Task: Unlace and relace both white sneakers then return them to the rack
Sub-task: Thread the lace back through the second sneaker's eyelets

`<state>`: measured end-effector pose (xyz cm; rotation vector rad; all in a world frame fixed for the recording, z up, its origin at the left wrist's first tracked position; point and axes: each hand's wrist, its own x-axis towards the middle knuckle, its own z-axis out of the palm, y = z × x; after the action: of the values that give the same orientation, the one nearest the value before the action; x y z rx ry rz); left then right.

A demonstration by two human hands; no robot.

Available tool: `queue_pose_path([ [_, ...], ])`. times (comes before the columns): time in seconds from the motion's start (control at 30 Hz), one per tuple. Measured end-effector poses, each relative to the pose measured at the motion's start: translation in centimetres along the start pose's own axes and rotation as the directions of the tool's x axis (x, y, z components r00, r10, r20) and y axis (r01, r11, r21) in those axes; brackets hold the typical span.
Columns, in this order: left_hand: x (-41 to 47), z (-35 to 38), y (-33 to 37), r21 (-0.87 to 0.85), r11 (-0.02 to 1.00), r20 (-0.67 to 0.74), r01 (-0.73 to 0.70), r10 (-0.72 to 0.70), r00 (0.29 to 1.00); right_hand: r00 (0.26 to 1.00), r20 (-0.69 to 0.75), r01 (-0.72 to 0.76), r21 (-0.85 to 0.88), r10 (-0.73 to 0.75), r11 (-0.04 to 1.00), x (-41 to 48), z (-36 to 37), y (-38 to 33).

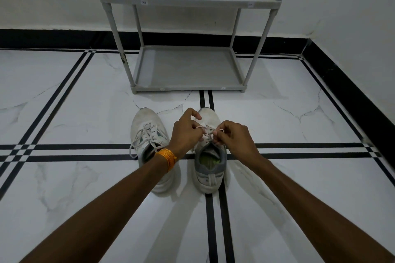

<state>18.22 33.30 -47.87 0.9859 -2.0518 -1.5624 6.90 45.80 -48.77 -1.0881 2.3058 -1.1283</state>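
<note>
Tiled floor (85,113); sneakers (208,168) toes rackward (188,70)

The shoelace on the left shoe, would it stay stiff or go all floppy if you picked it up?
Probably floppy: the shoelace on the left sneaker droops in loose loops over the side onto the floor. It looks thin, so likely very light. It would probably dangle and slide through the eyelets if pulled, since no tight knot shows.

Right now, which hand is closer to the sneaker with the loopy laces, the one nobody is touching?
Left. The left hand sits just beside that left sneaker, its wrist crossing over it. The right hand is beyond the other sneaker.
</note>
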Motion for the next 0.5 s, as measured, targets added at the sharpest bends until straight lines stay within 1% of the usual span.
queue_pose_path([
  [0.07,0.2,0.1,-0.3,0.143,0.989,-0.033,-0.045,0.05,0.998,1.0,0.001,-0.005,0.002,0.005,1.0,-0.1,-0.1,0.1],
  [0.13,0.7,-0.4,-0.9,0.308,0.947,-0.067,-0.088,0.114,0.991,1.0,-0.007,-0.014,0.012,0.014,1.0,-0.2,-1.0,0.3],
  [0.17,0.9,-0.8,-1.3,0.371,0.922,-0.08,-0.113,0.154,0.985,1.0,-0.004,-0.009,-0.011,0.009,1.0,-0.4,-1.6,0.7],
  [0.27,0.8,-2.0,-2.6,0.587,0.793,-0.077,-0.163,0.255,0.964,1.0,-0.003,0.029,-0.187,-0.03,0.982,-1.5,-3.1,2.9],
  [0.43,0.3,-2.2,-3.2,0.694,0.686,0.038,-0.216,0.265,0.963,1.0,-0.018,-0.004,-0.233,0.0,0.973,-3.5,-2.7,5.8],
  [0.5,0.3,-2.3,-3.0,0.731,0.639,0.074,-0.237,0.271,0.96,0.999,-0.003,0.032,-0.298,-0.035,0.954,-3.2,-2.3,6.0],
])
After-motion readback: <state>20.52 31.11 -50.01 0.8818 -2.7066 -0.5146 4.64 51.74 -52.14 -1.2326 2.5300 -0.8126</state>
